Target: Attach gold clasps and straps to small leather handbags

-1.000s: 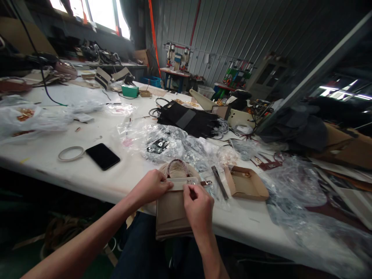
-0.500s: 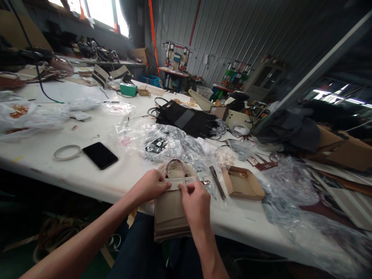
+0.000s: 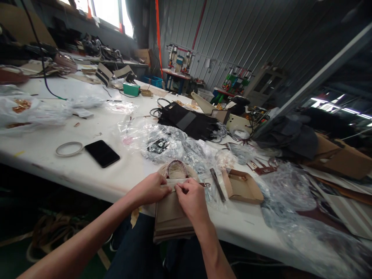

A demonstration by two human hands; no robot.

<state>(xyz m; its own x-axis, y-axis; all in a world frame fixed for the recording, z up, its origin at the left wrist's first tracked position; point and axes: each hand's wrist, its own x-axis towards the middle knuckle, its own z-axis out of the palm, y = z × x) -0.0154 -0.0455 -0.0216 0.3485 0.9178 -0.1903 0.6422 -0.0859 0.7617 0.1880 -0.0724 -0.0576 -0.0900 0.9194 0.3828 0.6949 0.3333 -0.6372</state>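
Observation:
A small tan handbag [image 3: 170, 219] lies at the near edge of the white table [image 3: 43, 151], hanging partly over my lap. My left hand [image 3: 149, 189] pinches the left end of the bag's flap strap with closed fingers. Close beside it, my right hand [image 3: 191, 199] is closed in a pinch on the same strap near its middle. A metal clasp [image 3: 205, 185] sticks out to the right of my right hand. The bag's rounded handle [image 3: 176, 169] shows just beyond my fingers.
A black phone [image 3: 102, 153] and a tape ring [image 3: 69, 148] lie to the left. An open cardboard box [image 3: 242, 186] and a dark metal strip [image 3: 217, 179] sit to the right. Plastic bags of hardware [image 3: 162, 143] and black bags [image 3: 188, 122] lie behind. Crumpled plastic [image 3: 293, 209] covers the right side.
My right hand has slid left along the strap, closer to my left hand. The view has shifted slightly.

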